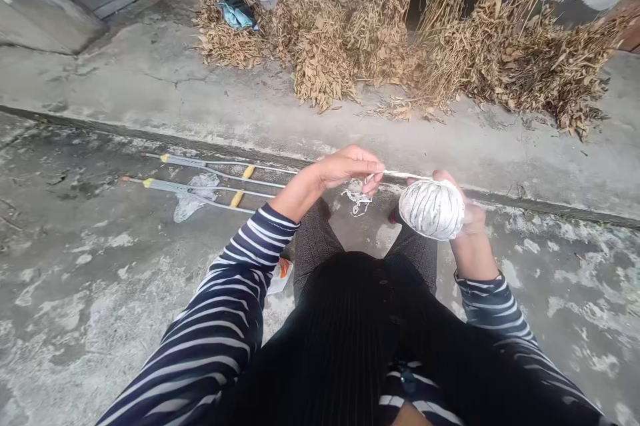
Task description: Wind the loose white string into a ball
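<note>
Both grips were closed in the head view. With the left grip I pinched the end of a white strand between thumb and fingers, a small loop of it showing by the fingertips. With the right grip I held the white ball from its far side and right, my fingers partly hidden behind it. The ball was in the air, in front of my right knee, and the strand ran nearly straight from its top across to my left fingers.

Below and between the two grips, a tangled white scrap lay on the floor. To the left lay crutches with yellow parts, a clear bag touching them. An orange and white packet sat beside my left leg. Beyond the ledge's edge, dry stalks leaned along the wall, with a blue cloth among them at the left.
</note>
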`<state>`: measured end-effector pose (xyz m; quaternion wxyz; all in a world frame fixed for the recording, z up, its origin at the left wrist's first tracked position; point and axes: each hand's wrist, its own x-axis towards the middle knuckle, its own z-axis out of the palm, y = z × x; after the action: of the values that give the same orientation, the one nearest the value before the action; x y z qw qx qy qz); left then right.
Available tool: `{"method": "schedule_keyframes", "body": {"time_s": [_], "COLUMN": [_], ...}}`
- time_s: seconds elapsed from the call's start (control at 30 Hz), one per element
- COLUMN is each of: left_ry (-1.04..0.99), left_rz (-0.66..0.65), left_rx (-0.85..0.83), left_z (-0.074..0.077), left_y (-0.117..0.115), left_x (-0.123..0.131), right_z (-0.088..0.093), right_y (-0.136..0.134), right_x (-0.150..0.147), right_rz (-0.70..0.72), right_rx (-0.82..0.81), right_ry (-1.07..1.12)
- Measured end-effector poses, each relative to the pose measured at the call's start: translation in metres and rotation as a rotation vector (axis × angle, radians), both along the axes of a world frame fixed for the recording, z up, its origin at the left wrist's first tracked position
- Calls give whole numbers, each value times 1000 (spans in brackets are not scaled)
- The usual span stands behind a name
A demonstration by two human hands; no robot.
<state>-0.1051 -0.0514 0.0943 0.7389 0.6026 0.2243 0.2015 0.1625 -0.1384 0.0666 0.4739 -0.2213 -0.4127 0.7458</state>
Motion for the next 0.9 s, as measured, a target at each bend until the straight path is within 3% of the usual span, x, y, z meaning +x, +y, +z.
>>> {"method": "schedule_keyframes", "body": {"time_s": [0.17, 0.33, 0.4, 0.5, 0.6, 0.67, 0.77, 0.9], "left_ry": [51, 97, 158, 184, 107, 39, -19, -61], "left_rz": [-226, -214, -104, 197, 365, 316, 124, -26], "left_rx": [-161, -85, 45, 209, 154, 10, -180, -219], "left_z": [-8, 2, 4, 3, -1, -4, -7, -4], "left_y": [-14, -23, -22, -21, -19, -19, -21, -27], "left_x": [0, -5, -4, -1, 1, 0, -3, -8], "right_z": [7, 6, 4, 3, 4, 5, 6, 10], "right_y": [5, 6, 6, 6, 7, 8, 9, 10], "right_x": [7, 5, 2, -1, -2, -3, -5, -11], "right_rz": [-13, -12, -34, -53, -62, -86, -118, -136], "right_rx": [71, 72, 24, -31, -60, -67, -85, -122], "right_ry": [-9, 28, 57, 65, 65, 86, 112, 133]}}
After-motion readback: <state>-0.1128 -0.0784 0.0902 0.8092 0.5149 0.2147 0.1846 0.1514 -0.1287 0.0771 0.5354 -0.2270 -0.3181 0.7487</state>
